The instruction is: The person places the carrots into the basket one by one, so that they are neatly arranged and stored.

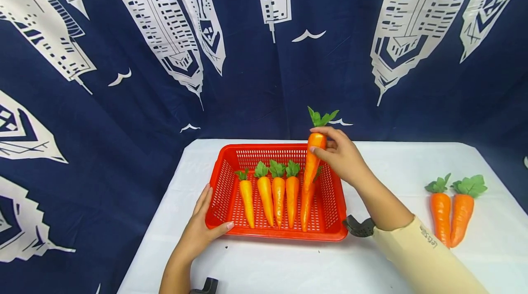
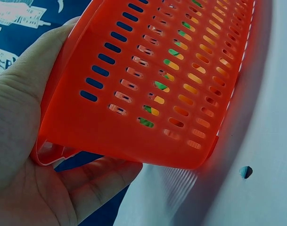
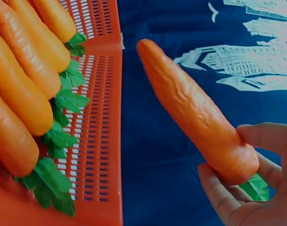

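A red plastic basket (image 1: pixel 284 238) with slotted walls stands on the table, and several orange carrots (image 1: pixel 278 198) with green leaf tops lie side by side in it. My right hand (image 1: pixel 342 154) pinches one carrot (image 1: pixel 314 152) near its leafy end and holds it above the basket's right part, tip downward. Behind that held carrot, another carrot (image 1: pixel 306 211) is partly hidden in the basket. At the basket's left front corner, my left hand (image 1: pixel 202 232) grips the rim. The left wrist view shows the thumb and fingers of the left hand (image 2: pixel 35 122) around the basket's corner.
Two more carrots (image 1: pixel 441 216) lie on the white table (image 1: pixel 392 166) at the right, beyond the right forearm. A dark blue cloth (image 1: pixel 247 101) with white printed buildings hangs behind the table.
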Tool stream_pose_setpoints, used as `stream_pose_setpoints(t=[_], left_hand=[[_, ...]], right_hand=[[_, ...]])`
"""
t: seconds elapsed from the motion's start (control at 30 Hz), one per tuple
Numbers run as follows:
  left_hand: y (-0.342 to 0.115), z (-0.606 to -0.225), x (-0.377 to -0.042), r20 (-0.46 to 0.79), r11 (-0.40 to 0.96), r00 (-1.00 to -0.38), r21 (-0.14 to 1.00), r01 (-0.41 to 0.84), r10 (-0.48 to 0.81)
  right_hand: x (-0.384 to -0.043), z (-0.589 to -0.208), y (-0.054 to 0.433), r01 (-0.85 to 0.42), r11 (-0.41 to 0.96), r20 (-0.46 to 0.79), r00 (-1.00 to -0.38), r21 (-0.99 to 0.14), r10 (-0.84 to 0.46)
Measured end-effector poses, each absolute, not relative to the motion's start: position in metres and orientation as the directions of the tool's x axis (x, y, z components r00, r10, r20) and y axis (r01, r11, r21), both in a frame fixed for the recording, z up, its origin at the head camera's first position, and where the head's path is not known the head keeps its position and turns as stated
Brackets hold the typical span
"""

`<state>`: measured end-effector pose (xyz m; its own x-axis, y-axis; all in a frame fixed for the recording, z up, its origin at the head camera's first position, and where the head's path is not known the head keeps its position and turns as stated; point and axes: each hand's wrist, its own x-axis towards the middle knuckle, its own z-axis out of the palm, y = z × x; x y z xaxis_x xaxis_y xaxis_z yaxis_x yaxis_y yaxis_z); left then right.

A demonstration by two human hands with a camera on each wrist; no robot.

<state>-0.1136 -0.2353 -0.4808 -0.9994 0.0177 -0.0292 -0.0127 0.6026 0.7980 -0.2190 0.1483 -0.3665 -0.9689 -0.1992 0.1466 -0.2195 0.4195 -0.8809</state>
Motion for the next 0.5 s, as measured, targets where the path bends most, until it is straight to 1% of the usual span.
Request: stream_pose_setpoints(t=[0.27, 0.5], left_hand=[[-0.236, -0.482, -0.114, -0.022, 0.606, -1.000, 0.795, -0.007, 0.017], [-0.236, -0.482, -0.114, -0.021, 0.605, -1.000, 0.796, -0.005, 0.019]], right_hand=[[-0.240, -0.383, 0.120, -0.206, 0.418, 0.108, -0.963, -0.885, -0.246], [-0.248, -0.396, 0.104, -0.179, 0.505, 0.026, -0.955, -0.844, -0.295]])
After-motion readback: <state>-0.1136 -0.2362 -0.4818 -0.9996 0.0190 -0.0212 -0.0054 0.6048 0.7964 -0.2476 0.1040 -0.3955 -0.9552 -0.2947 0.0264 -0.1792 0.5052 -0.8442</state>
